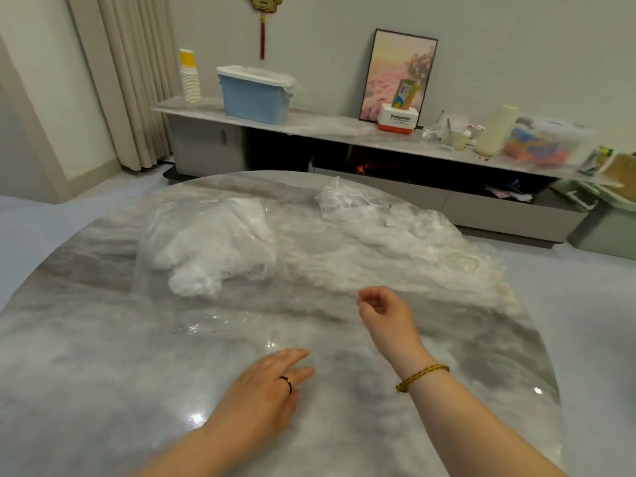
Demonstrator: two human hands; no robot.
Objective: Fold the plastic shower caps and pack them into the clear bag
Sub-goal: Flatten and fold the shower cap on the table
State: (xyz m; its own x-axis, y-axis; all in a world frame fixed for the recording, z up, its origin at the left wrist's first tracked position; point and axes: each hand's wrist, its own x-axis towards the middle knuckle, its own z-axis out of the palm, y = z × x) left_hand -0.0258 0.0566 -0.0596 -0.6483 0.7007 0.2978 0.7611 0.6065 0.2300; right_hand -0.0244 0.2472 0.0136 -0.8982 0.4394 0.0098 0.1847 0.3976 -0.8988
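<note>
A large clear bag point(192, 304) lies flat on the grey marble table point(103, 390), with several folded white shower caps point(210, 249) bunched inside its far half. To the right sprawls a loose heap of crumpled translucent shower caps point(406, 242). My right hand point(382, 311) hovers at the heap's near edge, its fingers curled and thumb meeting fingertips at the edge of a cap; whether plastic is pinched is unclear. My left hand point(272, 383), wearing a dark ring, lies with straight fingers on the table near the bag's open near edge.
The round table's right edge curves close past the heap. Behind stands a long low cabinet point(309, 125) carrying a blue lidded bin point(256, 94), stacked paper cups point(190, 77), a framed picture point(395, 74) and assorted clutter at the right.
</note>
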